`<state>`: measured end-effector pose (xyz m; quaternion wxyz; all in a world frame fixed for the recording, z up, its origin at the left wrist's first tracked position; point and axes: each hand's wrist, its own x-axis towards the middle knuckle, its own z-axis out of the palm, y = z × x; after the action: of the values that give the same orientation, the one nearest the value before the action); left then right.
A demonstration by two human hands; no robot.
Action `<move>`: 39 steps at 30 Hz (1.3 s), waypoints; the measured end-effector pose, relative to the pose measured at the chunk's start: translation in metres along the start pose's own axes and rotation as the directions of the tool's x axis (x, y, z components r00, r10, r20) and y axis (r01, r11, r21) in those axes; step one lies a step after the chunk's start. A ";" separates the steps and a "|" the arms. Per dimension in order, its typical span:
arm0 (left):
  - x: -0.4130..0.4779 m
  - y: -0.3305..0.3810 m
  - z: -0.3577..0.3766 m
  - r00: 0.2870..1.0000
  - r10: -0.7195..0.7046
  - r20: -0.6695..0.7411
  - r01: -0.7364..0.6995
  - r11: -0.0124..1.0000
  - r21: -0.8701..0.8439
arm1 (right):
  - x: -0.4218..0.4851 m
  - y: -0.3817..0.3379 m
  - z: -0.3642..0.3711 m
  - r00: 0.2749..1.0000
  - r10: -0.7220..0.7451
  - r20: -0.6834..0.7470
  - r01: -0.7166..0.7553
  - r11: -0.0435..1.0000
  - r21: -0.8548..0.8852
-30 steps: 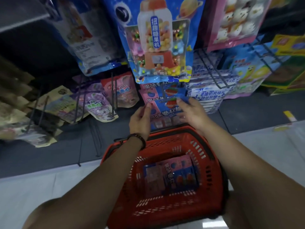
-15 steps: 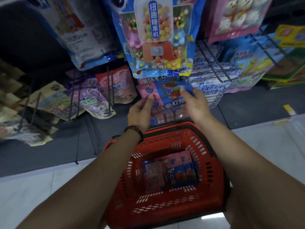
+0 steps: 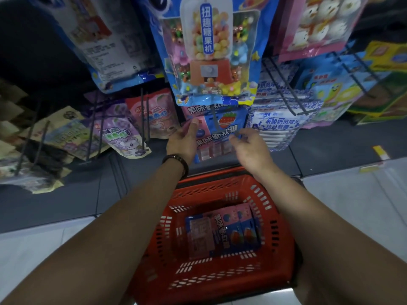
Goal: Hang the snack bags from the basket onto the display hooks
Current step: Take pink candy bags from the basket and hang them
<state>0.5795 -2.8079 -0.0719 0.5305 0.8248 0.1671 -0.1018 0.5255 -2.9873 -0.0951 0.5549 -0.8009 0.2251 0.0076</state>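
**Bag on hook, both hands loosened**

Setting: dim shop aisle, dark display wall with wire hooks, pale tiled floor below.

Container: red basket (image 3: 211, 188) on the floor between the forearms, near the rack base. Inside, flat on the bottom, lie pink-and-blue snack bags (image 3: 222, 234), overlapping, at least two. Count beyond that is unclear.

Task item: hung snack bag (image 3: 222, 128), same pink-and-blue print, hangs on a dark wire hook (image 3: 214, 116) just under a large blue candy-machine bag (image 3: 211, 51). More bags of that print sit behind it.

Hands: left hand (image 3: 181, 142), a dark wristband (image 3: 176, 160) on its wrist, has straight fingers, with the tips at the hung bag's left edge. The right hand (image 3: 251, 146) has loosely bent fingers by the bag's lower right corner and grips nothing. I cannot tell whether its tips touch the film.

Edges and room: white-and-blue bags (image 3: 277, 126) crowd the right side of the hung bag. To the left, bare prongs stand between a pink bag (image 3: 154, 115) and a purple bag (image 3: 123, 133). Open tile lies on both sides of the basket.

Change since half a second ago: both hands then pinched the bag's side edges. Now the right hand has dropped lower and let go, and the left has flattened. Basket contents have not moved.
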 end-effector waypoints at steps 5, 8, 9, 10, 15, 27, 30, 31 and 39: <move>-0.003 0.003 -0.005 0.999 0.006 0.041 -0.010 0.997 0.076 | -0.015 0.006 -0.004 0.985 0.027 0.168 0.003 0.985 -0.174; -0.012 0.000 -0.017 0.996 -0.009 0.088 -0.003 0.990 0.142 | -0.033 0.010 -0.003 0.969 0.061 0.239 0.010 0.958 -0.286; -0.018 -0.005 -0.024 0.992 -0.034 0.122 0.013 0.985 0.169 | -0.038 0.017 0.002 0.965 0.103 0.240 -0.036 0.962 -0.270; -0.025 -0.012 -0.030 0.985 -0.050 0.165 0.012 0.975 0.223 | -0.044 0.026 0.009 0.955 0.168 0.244 -0.119 0.972 -0.203; -0.068 -0.066 -0.064 0.845 -0.024 0.535 -0.295 0.812 0.503 | -0.071 0.092 0.041 0.801 0.491 0.342 -0.409 0.867 -0.285; -0.064 -0.134 -0.066 0.592 -0.295 0.750 -0.596 0.467 0.653 | -0.110 0.214 0.076 0.637 0.746 0.194 -0.658 0.657 -0.367; -0.055 -0.130 -0.058 0.567 -0.304 0.766 -0.605 0.477 0.637 | -0.108 0.225 0.091 0.640 0.757 0.129 -0.694 0.642 -0.326; -0.053 -0.127 -0.056 0.557 -0.312 0.770 -0.600 0.489 0.633 | -0.108 0.229 0.098 0.648 0.754 0.107 -0.697 0.644 -0.315; -0.026 -0.120 -0.060 0.577 -0.337 0.744 -0.545 0.519 0.658 | -0.097 0.247 0.137 0.645 0.750 0.150 -0.570 0.602 -0.558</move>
<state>0.5089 -2.7117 -0.1392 0.0772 0.8363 -0.2238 -0.4945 0.3797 -2.9005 -0.3416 0.3346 -0.7465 0.3928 0.4202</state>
